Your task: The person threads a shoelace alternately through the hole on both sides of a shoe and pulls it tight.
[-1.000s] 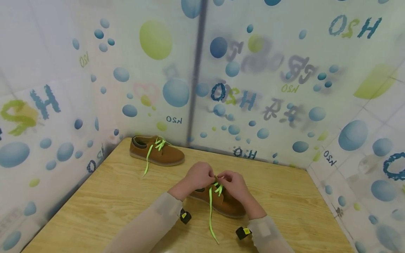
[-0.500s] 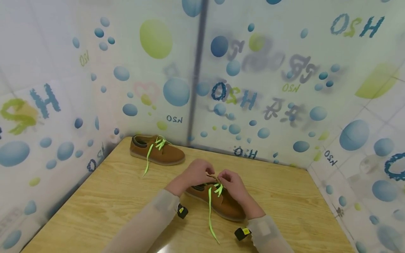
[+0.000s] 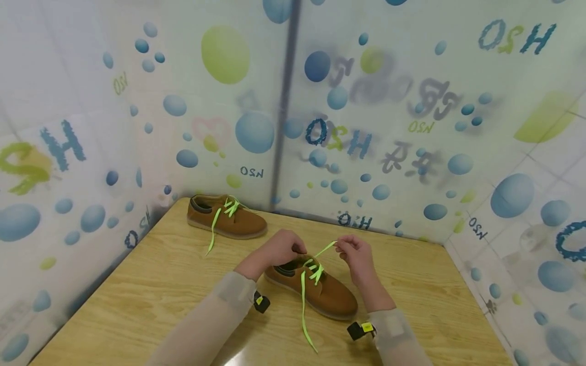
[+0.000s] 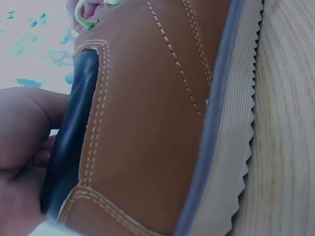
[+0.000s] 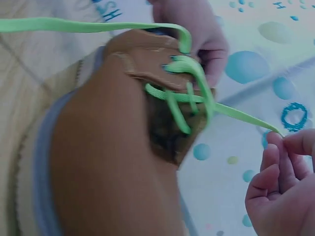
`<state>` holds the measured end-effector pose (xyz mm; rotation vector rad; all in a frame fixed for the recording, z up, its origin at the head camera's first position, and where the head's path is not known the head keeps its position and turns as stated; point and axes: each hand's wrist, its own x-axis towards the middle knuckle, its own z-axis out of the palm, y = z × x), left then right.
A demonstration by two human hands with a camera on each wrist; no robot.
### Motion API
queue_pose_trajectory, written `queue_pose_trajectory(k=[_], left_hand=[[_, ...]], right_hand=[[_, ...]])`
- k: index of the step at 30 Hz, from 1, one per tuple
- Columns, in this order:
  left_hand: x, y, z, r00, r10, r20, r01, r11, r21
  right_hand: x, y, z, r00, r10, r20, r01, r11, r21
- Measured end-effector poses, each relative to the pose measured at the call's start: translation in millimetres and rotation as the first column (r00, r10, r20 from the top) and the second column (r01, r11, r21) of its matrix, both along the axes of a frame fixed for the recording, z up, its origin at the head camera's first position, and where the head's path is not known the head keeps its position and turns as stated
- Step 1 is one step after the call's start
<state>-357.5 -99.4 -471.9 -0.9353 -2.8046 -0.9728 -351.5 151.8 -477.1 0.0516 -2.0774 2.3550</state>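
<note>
A brown shoe (image 3: 331, 297) with bright green laces stands on the table, toe pointing right. My right hand (image 3: 359, 256) pinches one end of the shoelace (image 3: 326, 248) between thumb and fingertip. The lace is drawn straight from the shoe's far-side eyelets, as the right wrist view also shows. My left hand (image 3: 284, 246) holds the far edge of the shoe's opening with curled fingers, partly hidden behind it. In the left wrist view this hand (image 4: 22, 137) shows past the dark padded collar (image 4: 74, 123). The other lace end (image 3: 304, 312) trails down the near side onto the table.
A matching brown shoe (image 3: 244, 223) with green laces stands at the table's back left. The wooden table (image 3: 412, 284) meets patterned walls (image 3: 384, 152) at its back and sides. Small black wrist cameras (image 3: 262, 303) hang by both cuffs.
My right hand has moved right, away from the left hand, drawing out the far lace end. My left hand has shifted slightly left and stays by the shoe's opening.
</note>
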Motion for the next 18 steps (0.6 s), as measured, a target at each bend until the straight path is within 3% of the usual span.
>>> queue_pose_trajectory(k=[10, 15, 18], left_hand=[[0.7, 3, -1.3, 0.999, 0.016, -0.038, -0.017, 1.0, -0.018], [1.5, 4, -3.0, 0.998, 0.008, -0.055, -0.009, 1.0, -0.013], [1.4, 4, -3.2, 0.998, 0.007, -0.064, -0.007, 1.0, -0.013]], right_hand=[[-5.1, 22, 16.7, 0.995, -0.093, -0.03, 0.086, 0.979, -0.184], [-6.7, 29, 19.9, 0.993, -0.109, -0.043, 0.099, 0.979, -0.179], [-7.9, 34, 20.3, 0.992, -0.122, -0.029, 0.118, 0.986, -0.121]])
